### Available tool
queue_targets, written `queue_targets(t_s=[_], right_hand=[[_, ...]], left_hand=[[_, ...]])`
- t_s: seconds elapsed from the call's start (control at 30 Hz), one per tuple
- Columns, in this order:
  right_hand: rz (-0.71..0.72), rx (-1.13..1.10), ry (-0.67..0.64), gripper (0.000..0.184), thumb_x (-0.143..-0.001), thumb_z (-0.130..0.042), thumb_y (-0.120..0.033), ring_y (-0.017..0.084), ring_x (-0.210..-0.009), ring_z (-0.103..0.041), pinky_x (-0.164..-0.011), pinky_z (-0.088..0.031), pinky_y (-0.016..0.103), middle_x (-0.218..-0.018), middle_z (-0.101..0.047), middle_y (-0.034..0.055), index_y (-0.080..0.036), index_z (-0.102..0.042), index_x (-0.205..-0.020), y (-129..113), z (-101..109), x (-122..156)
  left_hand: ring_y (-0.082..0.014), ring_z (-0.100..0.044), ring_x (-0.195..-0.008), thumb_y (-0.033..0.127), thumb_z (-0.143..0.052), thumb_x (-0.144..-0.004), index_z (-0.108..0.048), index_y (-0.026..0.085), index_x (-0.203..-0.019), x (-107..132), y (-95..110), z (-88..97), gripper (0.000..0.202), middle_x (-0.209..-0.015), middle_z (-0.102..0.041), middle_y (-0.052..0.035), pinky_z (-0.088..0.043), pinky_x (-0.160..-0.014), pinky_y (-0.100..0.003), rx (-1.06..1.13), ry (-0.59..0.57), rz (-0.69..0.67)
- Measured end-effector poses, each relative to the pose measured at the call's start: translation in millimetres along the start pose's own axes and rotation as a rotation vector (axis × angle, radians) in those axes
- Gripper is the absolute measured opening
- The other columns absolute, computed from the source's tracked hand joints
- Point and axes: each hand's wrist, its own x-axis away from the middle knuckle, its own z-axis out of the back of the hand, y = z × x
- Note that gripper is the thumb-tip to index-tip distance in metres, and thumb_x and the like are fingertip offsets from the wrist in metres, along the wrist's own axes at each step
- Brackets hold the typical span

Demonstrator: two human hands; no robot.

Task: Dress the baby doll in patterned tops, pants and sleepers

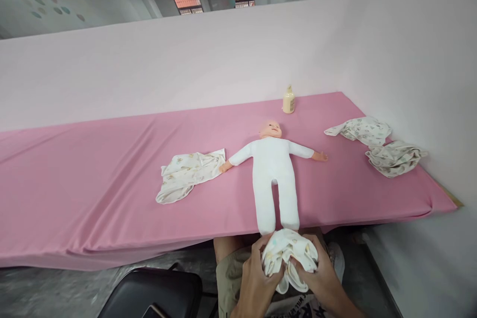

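Bunched between my two hands is a small white printed baby garment [289, 251], held over my lap at the table's front edge. My left hand [257, 276] grips its left side with fingers curled into the cloth. On the other side my right hand [322, 273] is closed round the fabric. Just beyond the garment a baby doll [275, 169] with a white cloth body lies on its back, arms spread and legs toward me. The bunched cloth covers the doll's feet. Near the doll's hand at left lies a flat printed garment [190, 171].
A pink sheet [122, 179] covers the long table. A pump bottle [288, 100] stands behind the doll's head. Two crumpled printed cloths, one whiter [367, 130] and one greyer [395, 159], lie at the right by the wall. A black chair [152, 290] stands at front left.
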Motion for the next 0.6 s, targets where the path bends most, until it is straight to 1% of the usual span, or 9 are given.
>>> queue_targets(t_s=[0.1,0.17,0.27,0.33,0.4,0.47,0.53,0.6], right_hand=[[-0.047,-0.036,-0.055,0.037,-0.073,-0.067,-0.035,0.024,-0.091,-0.065,-0.081,-0.053,0.032,-0.095,-0.07,0.0069,-0.019,-0.056,-0.104,-6.8,1.9,2.0],[-0.067,-0.05,-0.126,0.035,-0.072,-0.066,-0.032,0.024,-0.091,-0.064,-0.081,-0.051,0.032,-0.096,-0.069,0.0057,-0.019,-0.057,-0.104,-14.9,7.1,2.8],[-0.094,-0.038,-0.254,0.03,-0.07,-0.065,-0.024,0.021,-0.087,-0.061,-0.078,-0.049,0.03,-0.09,-0.066,0.0019,-0.019,-0.059,-0.099,-31.6,23.4,3.2],[-0.092,-0.04,-0.357,0.029,-0.068,-0.067,-0.023,0.019,-0.082,-0.058,-0.073,-0.047,0.027,-0.087,-0.063,-0.0001,-0.019,-0.06,-0.096,-43.6,39.1,1.6],[-0.079,-0.077,-0.506,0.032,-0.067,-0.072,-0.026,0.016,-0.076,-0.054,-0.067,-0.044,0.024,-0.086,-0.059,-0.001,-0.019,-0.059,-0.095,-55.5,56.8,-2.9],[-0.049,-0.104,-0.661,0.04,-0.064,-0.078,-0.031,0.013,-0.074,-0.052,-0.065,-0.042,0.023,-0.086,-0.056,-0.0011,-0.019,-0.057,-0.096,-68.6,75.0,-11.5],[0.021,-0.067,-0.762,0.048,-0.062,-0.08,-0.033,0.014,-0.078,-0.053,-0.067,-0.042,0.023,-0.091,-0.056,0.0003,-0.019,-0.055,-0.101,-86.0,92.8,-24.3],[0.117,0.016,-0.837,0.06,-0.06,-0.081,-0.033,0.016,-0.084,-0.055,-0.071,-0.045,0.024,-0.097,-0.057,0.0022,-0.02,-0.052,-0.11,-110.4,109.3,-39.7]], left_hand=[[-0.0225,-0.065,-0.095,0.032,-0.063,-0.075,-0.053,0.018,-0.118,1.8,9.8,1.2,0.046,-0.107,-0.07,-0.0061,-0.05,-0.085,-0.033,0.087,-0.06,0.093],[-0.0227,-0.063,-0.093,0.032,-0.063,-0.075,-0.054,0.018,-0.115,0.4,13.8,8.0,0.043,-0.103,-0.069,-0.0057,-0.048,-0.085,-0.033,0.106,-0.145,0.11],[-0.0219,-0.059,-0.094,0.032,-0.068,-0.072,-0.055,0.018,-0.11,-4.9,14.8,28.5,0.042,-0.101,-0.066,-0.0045,-0.045,-0.084,-0.031,0.208,-0.364,0.082],[-0.0212,-0.056,-0.095,0.035,-0.075,-0.066,-0.054,0.019,-0.108,-10.0,12.7,46.4,0.05,-0.101,-0.062,-0.0034,-0.043,-0.083,-0.029,0.344,-0.531,0.052],[-0.0209,-0.054,-0.096,0.037,-0.082,-0.058,-0.053,0.019,-0.108,-16.7,11.2,64.3,0.06,-0.102,-0.059,-0.0028,-0.041,-0.083,-0.028,0.457,-0.679,0.014],[-0.0207,-0.054,-0.096,0.038,-0.086,-0.051,-0.052,0.02,-0.109,-26.4,13.9,80.8,0.07,-0.104,-0.058,-0.0029,-0.04,-0.084,-0.029,0.515,-0.809,-0.049],[-0.0212,-0.055,-0.096,0.04,-0.09,-0.045,-0.051,0.02,-0.112,-40.4,24.2,96.4,0.08,-0.105,-0.058,-0.0042,-0.04,-0.085,-0.03,0.534,-0.948,-0.151],[-0.0235,-0.057,-0.098,0.044,-0.092,-0.039,-0.05,0.02,-0.117,-58.7,43.4,112.7,0.092,-0.109,-0.058,-0.0069,-0.042,-0.086,-0.032,0.526,-1.096,-0.294]])
